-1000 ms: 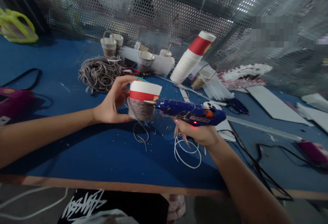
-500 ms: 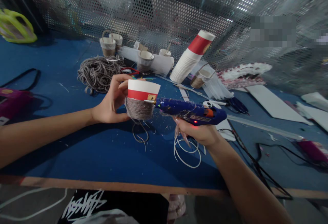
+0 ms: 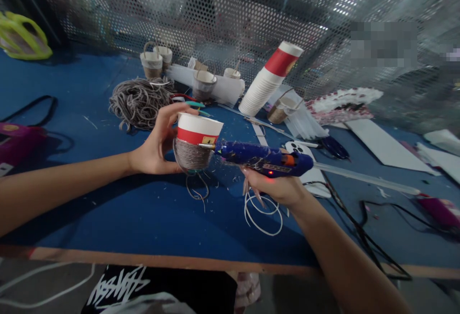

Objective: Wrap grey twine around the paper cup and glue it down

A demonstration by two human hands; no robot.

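Observation:
My left hand point(image 3: 160, 144) is closed around the far side of a red-and-white paper cup point(image 3: 198, 127). Grey cord point(image 3: 192, 154) is wound round the cup's lower part, and a loose end hangs below it. In my right hand point(image 3: 273, 185) is a blue hot glue gun point(image 3: 264, 157) with a small red light lit. Its metal nozzle points left and lies at the cup's side, by the top edge of the wound cord. A clear glue stick point(image 3: 366, 179) sticks out of the gun's back.
A heap of grey cord point(image 3: 140, 101) lies behind my left hand. Small cord-wrapped baskets point(image 3: 204, 85) and a leaning stack of paper cups point(image 3: 266, 82) stand before a perforated metal screen. At right are a phone point(image 3: 300, 149), white boards point(image 3: 390, 146) and a black cable point(image 3: 354, 225).
The glue gun has shifted slightly left and down, its nozzle staying by the cord's top edge. The cup has turned and moved a little to the left in my left hand.

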